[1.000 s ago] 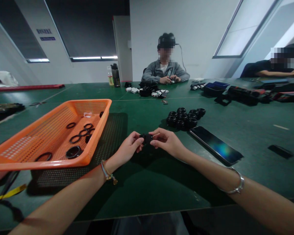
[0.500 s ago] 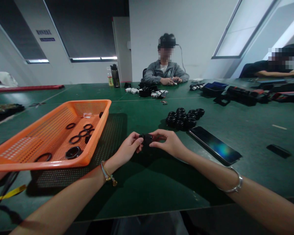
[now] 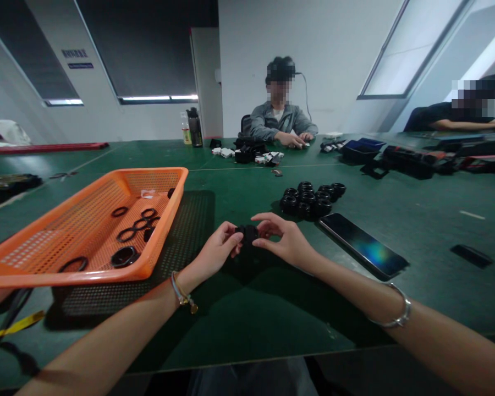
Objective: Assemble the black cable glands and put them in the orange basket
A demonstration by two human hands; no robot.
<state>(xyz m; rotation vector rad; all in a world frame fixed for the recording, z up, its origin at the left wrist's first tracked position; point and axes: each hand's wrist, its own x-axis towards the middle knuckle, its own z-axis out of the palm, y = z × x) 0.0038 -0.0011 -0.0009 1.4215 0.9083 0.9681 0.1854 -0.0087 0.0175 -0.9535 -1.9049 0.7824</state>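
Note:
A small black cylindrical part (image 3: 251, 235) is held just above the green table, in front of me. My left hand (image 3: 219, 243) pinches its left end between thumb and fingers. At its right end is my right hand (image 3: 281, 237), thumb and index finger spread apart around it; the thumb tip is at or close to its side. Beyond the right hand stands a cluster of black round parts with open centres (image 3: 307, 199). An orange perforated basket (image 3: 165, 242) on the left holds several thin black rings (image 3: 126, 235) and a thicker black ring piece (image 3: 124, 256).
A phone (image 3: 363, 246) lies right of my right hand, with a flat black piece (image 3: 471, 256) farther right. Across the table (image 3: 239, 319) sits a person in a grey jacket (image 3: 284, 122), near white and black items (image 3: 249, 151). Bottles (image 3: 194, 127) stand at the back.
The fingers of my right hand have spread and the index finger has lifted off the black part. My left hand keeps its pinch. The person opposite has moved their hands slightly.

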